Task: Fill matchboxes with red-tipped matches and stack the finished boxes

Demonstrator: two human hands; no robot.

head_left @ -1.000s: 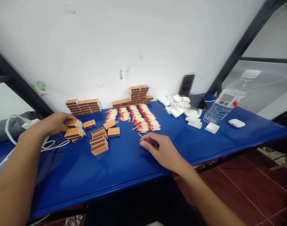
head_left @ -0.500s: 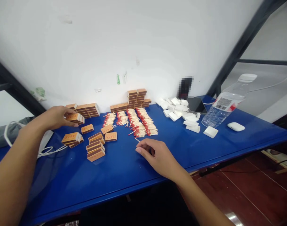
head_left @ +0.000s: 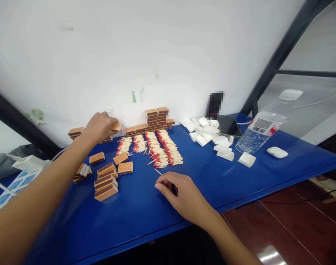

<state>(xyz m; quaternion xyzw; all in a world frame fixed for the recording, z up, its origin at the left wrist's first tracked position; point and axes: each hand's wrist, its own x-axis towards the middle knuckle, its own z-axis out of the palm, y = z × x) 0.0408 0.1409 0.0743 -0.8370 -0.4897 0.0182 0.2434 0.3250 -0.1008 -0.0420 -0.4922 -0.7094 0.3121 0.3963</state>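
Observation:
My left hand [head_left: 100,127] grips an orange matchbox [head_left: 117,126] above the back-left stack [head_left: 75,131], which it partly hides. My right hand [head_left: 181,193] is closed near the table's front, thumb and forefinger together; what they hold, if anything, cannot be made out. A single match [head_left: 158,172] lies just beyond its fingertips. Red-tipped matches [head_left: 169,146] lie in several rows in the middle. Behind them, more matchboxes [head_left: 157,118] stand stacked against the wall. Loose matchboxes [head_left: 106,184] are spread at the left of the rows.
White inner trays [head_left: 203,129] are heaped at the right, beside a dark phone [head_left: 229,126]. Farther right are a clear plastic bottle [head_left: 257,129] and a white case [head_left: 277,152]. A white cable and a blue-and-white patterned item [head_left: 12,187] lie at the left.
My left hand has moved right and up with a matchbox, from the left end of the stack to its right end. The view has shifted slightly; my right hand keeps its pose.

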